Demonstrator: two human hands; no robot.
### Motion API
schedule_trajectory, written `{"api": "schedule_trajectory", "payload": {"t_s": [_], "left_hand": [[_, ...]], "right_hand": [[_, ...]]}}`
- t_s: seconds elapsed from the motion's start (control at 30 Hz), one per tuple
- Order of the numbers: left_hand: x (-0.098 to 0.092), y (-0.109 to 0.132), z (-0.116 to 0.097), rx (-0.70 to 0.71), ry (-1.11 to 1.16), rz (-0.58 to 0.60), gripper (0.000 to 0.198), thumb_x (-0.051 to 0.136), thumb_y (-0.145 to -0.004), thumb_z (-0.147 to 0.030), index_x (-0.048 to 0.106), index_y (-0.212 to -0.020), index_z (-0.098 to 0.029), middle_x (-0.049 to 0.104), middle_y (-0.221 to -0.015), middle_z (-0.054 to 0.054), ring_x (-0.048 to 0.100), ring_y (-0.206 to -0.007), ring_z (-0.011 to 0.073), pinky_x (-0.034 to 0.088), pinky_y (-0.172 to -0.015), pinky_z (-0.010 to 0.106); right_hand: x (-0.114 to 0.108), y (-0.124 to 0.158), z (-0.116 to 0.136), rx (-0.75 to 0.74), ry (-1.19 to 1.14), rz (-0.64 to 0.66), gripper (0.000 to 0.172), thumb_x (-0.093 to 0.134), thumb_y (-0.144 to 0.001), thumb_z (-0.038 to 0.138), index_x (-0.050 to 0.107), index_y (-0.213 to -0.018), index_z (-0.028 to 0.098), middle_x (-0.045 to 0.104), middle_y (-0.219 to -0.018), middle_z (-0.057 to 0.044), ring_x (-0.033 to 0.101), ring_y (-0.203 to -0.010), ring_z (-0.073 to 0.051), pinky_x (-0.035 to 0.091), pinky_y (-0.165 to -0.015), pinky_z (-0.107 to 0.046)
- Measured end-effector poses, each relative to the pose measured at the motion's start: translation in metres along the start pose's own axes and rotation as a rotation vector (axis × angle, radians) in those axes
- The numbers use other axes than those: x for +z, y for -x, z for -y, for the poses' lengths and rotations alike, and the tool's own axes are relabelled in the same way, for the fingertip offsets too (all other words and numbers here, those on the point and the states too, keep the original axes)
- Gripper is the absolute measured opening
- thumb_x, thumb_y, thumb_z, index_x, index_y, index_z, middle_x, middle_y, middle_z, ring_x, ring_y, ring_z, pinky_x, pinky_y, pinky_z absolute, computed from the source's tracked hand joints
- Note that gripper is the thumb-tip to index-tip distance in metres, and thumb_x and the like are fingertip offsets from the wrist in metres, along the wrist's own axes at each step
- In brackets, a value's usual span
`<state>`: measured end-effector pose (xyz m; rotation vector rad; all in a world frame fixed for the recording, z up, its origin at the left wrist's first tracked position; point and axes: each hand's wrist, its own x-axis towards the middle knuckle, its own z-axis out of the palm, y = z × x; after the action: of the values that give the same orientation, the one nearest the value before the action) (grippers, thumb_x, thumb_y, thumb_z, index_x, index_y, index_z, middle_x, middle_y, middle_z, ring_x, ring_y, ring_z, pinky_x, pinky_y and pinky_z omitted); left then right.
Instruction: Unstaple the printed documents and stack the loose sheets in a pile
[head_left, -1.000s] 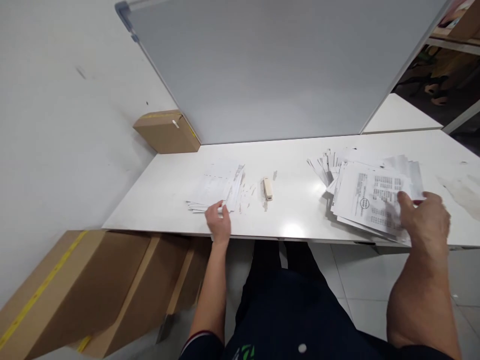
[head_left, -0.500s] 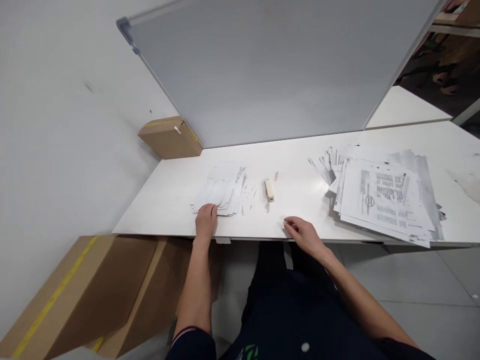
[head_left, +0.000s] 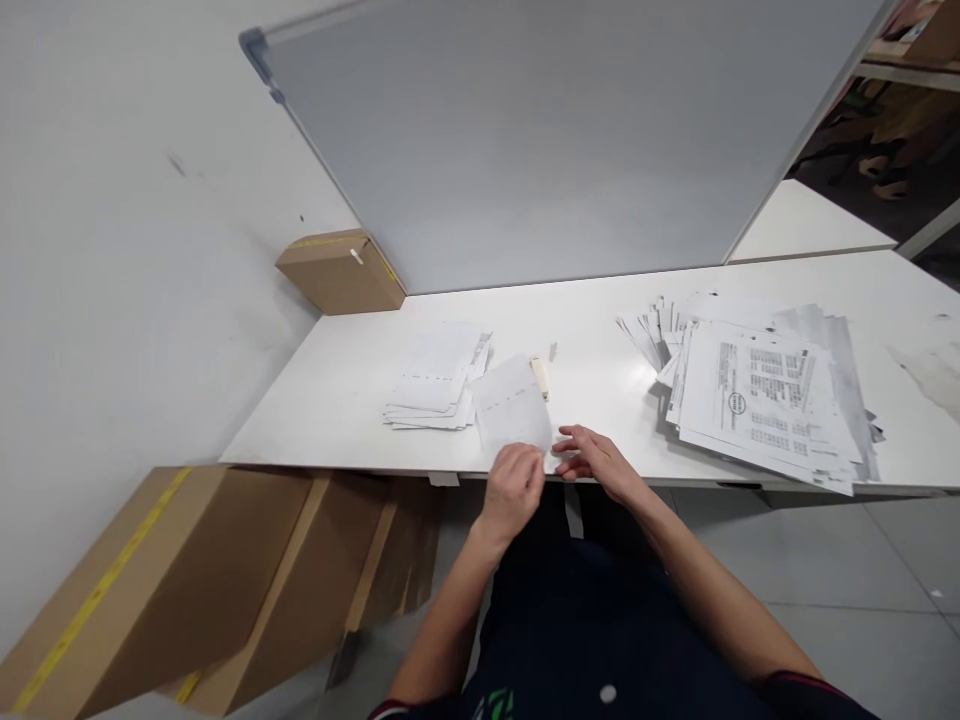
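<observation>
My left hand is closed on the near edge of a sheet of paper, just above the table's front edge. That sheet partly covers a cream-coloured stapler. Right beside it is my right hand, fingers apart and close to the sheet's near right corner; nothing shows in its grasp. To the left lies a loose stack of printed papers, its edges uneven.
A larger, messy pile of printed sheets overhangs the right front of the white table. Behind stands a whiteboard. One cardboard box sits at the back left corner, and big cartons stand on the floor at left.
My left hand has moved right from the left paper stack, bringing one sheet with it in front of the stapler. My right hand has shifted slightly, its fingers spreading.
</observation>
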<state>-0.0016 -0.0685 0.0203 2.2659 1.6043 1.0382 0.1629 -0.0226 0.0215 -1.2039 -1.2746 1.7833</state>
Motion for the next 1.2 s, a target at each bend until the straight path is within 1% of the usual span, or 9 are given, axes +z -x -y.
{"api": "schedule_trajectory", "payload": {"t_s": [0.1,0.23,0.3,0.37,0.43,0.5,0.7,0.93,1.2], "left_hand": [[0.018,0.006,-0.017,0.025,0.093,0.113,0.022,0.039,-0.084,-0.020,0.060,-0.090,-0.020,0.063,-0.088,0.007,0.055,-0.089,0.0188,0.043,-0.083,0.037],[0.024,0.002,-0.014,-0.078,0.262,0.143,0.019,0.046,-0.083,-0.028,0.061,-0.090,-0.020,0.063,-0.091,0.007,0.054,-0.093,0.0186,0.042,-0.085,0.036],[0.023,-0.007,-0.007,-0.253,0.399,0.090,0.022,0.047,-0.082,-0.034,0.061,-0.090,-0.019,0.063,-0.090,0.007,0.055,-0.089,0.0172,0.044,-0.082,0.033],[0.022,-0.018,0.000,-0.441,0.571,0.037,0.026,0.049,-0.080,-0.038,0.059,-0.088,-0.017,0.063,-0.087,0.006,0.057,-0.082,0.0155,0.046,-0.077,0.030],[0.023,-0.027,0.007,-0.572,0.732,0.016,0.030,0.054,-0.075,-0.042,0.057,-0.087,-0.015,0.062,-0.083,0.005,0.057,-0.077,0.0143,0.046,-0.073,0.028],[0.025,-0.033,0.013,-0.644,0.829,0.011,0.033,0.060,-0.069,-0.044,0.056,-0.084,-0.014,0.061,-0.079,0.004,0.057,-0.072,0.0129,0.046,-0.070,0.026],[0.028,-0.032,0.021,-0.701,0.936,0.003,0.031,0.062,-0.067,-0.043,0.055,-0.075,-0.014,0.058,-0.067,-0.001,0.054,-0.063,0.0098,0.044,-0.064,0.023],[0.025,-0.032,0.023,-0.715,0.944,0.027,0.030,0.061,-0.068,-0.042,0.058,-0.074,-0.013,0.058,-0.064,-0.001,0.055,-0.061,0.0103,0.044,-0.063,0.024],[0.025,-0.033,0.022,-0.727,0.937,0.033,0.028,0.061,-0.067,-0.043,0.058,-0.070,-0.015,0.056,-0.061,-0.002,0.051,-0.057,0.0092,0.043,-0.060,0.023]], "right_hand": [[-0.002,-0.007,-0.004,-0.039,0.184,-0.030,0.032,0.042,-0.081,0.044,0.055,-0.086,0.015,0.059,-0.072,-0.002,0.055,-0.058,-0.012,0.046,-0.054,-0.023],[-0.006,-0.010,-0.011,-0.163,0.690,-0.215,0.029,0.041,-0.081,0.033,0.051,-0.058,0.017,0.051,-0.053,0.001,0.048,-0.053,-0.012,0.037,-0.050,-0.022],[-0.003,-0.005,-0.010,-0.226,0.876,-0.249,0.029,0.036,-0.084,0.030,0.056,-0.068,0.017,0.056,-0.059,-0.002,0.050,-0.056,-0.013,0.037,-0.054,-0.023],[0.004,0.001,-0.008,-0.294,1.024,-0.236,0.028,0.033,-0.086,0.023,0.058,-0.094,0.017,0.062,-0.075,-0.006,0.055,-0.064,-0.016,0.039,-0.059,-0.025],[0.012,0.006,-0.007,-0.342,1.141,-0.208,0.037,0.032,-0.085,0.017,0.047,-0.119,0.017,0.061,-0.092,-0.010,0.058,-0.074,-0.019,0.041,-0.063,-0.027],[0.018,0.009,-0.006,-0.360,1.211,-0.185,0.043,0.032,-0.085,0.015,0.038,-0.128,0.017,0.058,-0.101,-0.013,0.057,-0.083,-0.021,0.043,-0.067,-0.029],[0.022,0.010,-0.003,-0.375,1.163,-0.142,0.040,0.030,-0.089,0.023,0.037,-0.129,0.018,0.055,-0.107,-0.013,0.054,-0.096,-0.022,0.044,-0.076,-0.031],[0.019,0.009,0.002,-0.357,1.026,-0.106,0.044,0.035,-0.088,0.038,0.036,-0.128,0.019,0.055,-0.106,-0.012,0.056,-0.091,-0.021,0.044,-0.075,-0.031],[0.020,0.010,0.004,-0.366,0.989,-0.079,0.045,0.034,-0.088,0.043,0.038,-0.127,0.020,0.054,-0.106,-0.011,0.055,-0.093,-0.021,0.044,-0.076,-0.031]]}}
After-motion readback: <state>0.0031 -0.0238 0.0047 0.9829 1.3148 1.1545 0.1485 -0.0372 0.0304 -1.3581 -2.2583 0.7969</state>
